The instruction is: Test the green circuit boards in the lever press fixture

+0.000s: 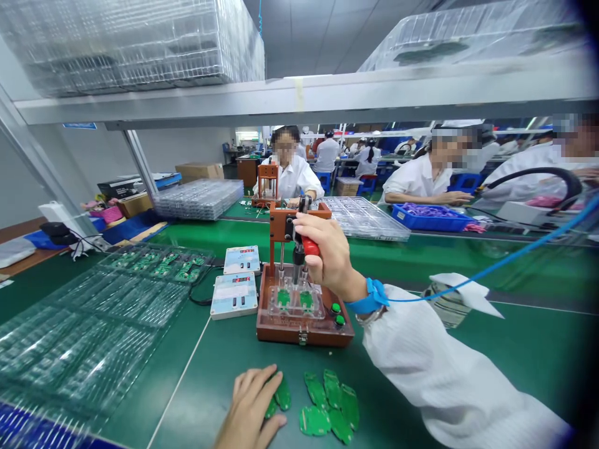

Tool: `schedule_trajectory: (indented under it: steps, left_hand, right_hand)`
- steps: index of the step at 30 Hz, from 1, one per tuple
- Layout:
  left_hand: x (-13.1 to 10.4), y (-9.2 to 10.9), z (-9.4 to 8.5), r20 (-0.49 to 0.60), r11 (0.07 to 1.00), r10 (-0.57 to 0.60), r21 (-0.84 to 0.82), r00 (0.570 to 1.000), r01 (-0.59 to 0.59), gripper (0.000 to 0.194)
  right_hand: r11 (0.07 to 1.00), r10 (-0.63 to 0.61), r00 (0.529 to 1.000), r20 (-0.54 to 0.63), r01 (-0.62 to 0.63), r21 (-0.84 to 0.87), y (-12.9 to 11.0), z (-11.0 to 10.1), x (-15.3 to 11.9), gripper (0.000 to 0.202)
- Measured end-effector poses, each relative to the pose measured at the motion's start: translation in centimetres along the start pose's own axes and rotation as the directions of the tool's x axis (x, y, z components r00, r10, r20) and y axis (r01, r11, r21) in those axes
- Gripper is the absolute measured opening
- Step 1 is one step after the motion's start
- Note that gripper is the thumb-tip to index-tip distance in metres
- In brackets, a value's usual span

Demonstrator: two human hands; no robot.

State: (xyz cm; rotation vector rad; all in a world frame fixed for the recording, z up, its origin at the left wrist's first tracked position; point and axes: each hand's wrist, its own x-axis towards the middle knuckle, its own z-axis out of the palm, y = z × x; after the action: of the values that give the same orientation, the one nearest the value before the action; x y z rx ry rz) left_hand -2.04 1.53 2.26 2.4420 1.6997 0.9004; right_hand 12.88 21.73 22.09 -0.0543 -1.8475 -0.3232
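Observation:
My right hand (325, 252), with a blue wrist strap (372, 298), is wrapped round the red lever handle (309, 246) of a brown test fixture (299, 335). Two small green circuit boards (306, 300) sit under a clear plate on the fixture, below its press. My left hand (253, 405) lies low on the green table, fingers stretched over a few loose green boards (282, 394) and thumb apart. Right of it is a loose cluster of several more boards (330, 405). Two green buttons (337, 314) are on the fixture's right side.
Two white meter boxes (234, 296) with red digits stand left of the fixture. Clear plastic trays (93, 324) cover the left side, some holding boards. A shelf beam (299, 100) crosses overhead. A blue cord (496, 265) runs from my wrist to the right. Co-workers sit opposite.

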Motion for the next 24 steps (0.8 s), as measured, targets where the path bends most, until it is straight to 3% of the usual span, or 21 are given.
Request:
schedule_trajectory:
  steps: [2, 5, 7, 9, 12, 14, 16, 18, 20, 21, 22, 24]
  left_hand:
    - [-0.1, -0.2, 0.2, -0.016, 1.0, 0.026, 0.017, 1.0, -0.025, 0.039]
    - [0.0, -0.3, 0.4, -0.041, 0.998, 0.049, 0.027, 0.998, -0.048, 0.04]
    - [0.0, -0.3, 0.4, -0.052, 0.998, 0.045, 0.04, 0.998, -0.043, 0.041]
    - [0.0, -0.1, 0.4, -0.043, 0.998, 0.024, 0.05, 0.999, -0.022, 0.041]
    - [0.0, 0.4, 0.3, -0.015, 0.998, -0.04, 0.049, 0.999, 0.041, 0.044]
    - [0.1, 0.7, 0.4, -0.002, 0.994, -0.101, 0.037, 0.995, 0.101, 0.045]
    - [0.4, 1.2, 0.5, 0.009, 0.986, -0.169, 0.013, 0.986, 0.169, 0.043]
    - [0.6, 1.5, 0.7, 0.011, 0.976, -0.219, -0.016, 0.976, 0.219, 0.04]
    - [0.8, 1.6, 0.8, 0.01, 0.97, -0.24, -0.033, 0.971, 0.24, 0.037]
    - [0.7, 1.6, 0.9, 0.01, 0.97, -0.24, -0.034, 0.971, 0.241, 0.036]
    - [0.7, 1.5, 0.9, 0.009, 0.971, -0.237, -0.032, 0.971, 0.237, 0.035]
    - [0.5, 1.3, 1.1, -0.002, 0.976, -0.215, -0.027, 0.977, 0.215, 0.033]
  right_hand:
    - [0.999, -0.034, 0.997, -0.076, 0.032, -0.02, -0.1, -0.2, 1.1, 0.048]
    - [0.969, 0.239, 0.965, -0.11, -0.23, 0.089, 0.2, -0.8, 5.1, 0.047]
    - [0.883, 0.43, 0.903, -0.01, -0.419, 0.214, 1.5, -1.0, 8.4, 0.052]
    - [0.789, 0.524, 0.841, 0.139, -0.54, 0.293, 4.0, -0.6, 11.1, 0.064]
    - [0.7, 0.601, 0.747, 0.285, -0.664, 0.264, 8.3, 0.7, 12.1, 0.057]
    - [0.718, 0.631, 0.737, 0.242, -0.673, 0.179, 10.1, 1.1, 10.5, 0.033]
    - [0.767, 0.629, 0.773, 0.086, -0.635, 0.097, 10.1, 0.7, 7.2, 0.015]
    - [0.799, 0.601, 0.79, -0.118, -0.599, 0.058, 8.6, -0.4, 2.8, 0.018]
    - [0.766, 0.634, 0.726, -0.265, -0.637, 0.085, 6.2, -1.6, -2.1, 0.02]
    - [0.723, 0.686, 0.684, -0.248, -0.68, 0.123, 4.9, -2.0, -4.5, 0.018]
    - [0.67, 0.743, 0.652, -0.155, -0.727, 0.154, 3.6, -2.4, -6.6, 0.017]
    - [0.601, 0.777, 0.614, 0.137, -0.789, 0.131, 1.2, -2.7, -10.0, 0.019]
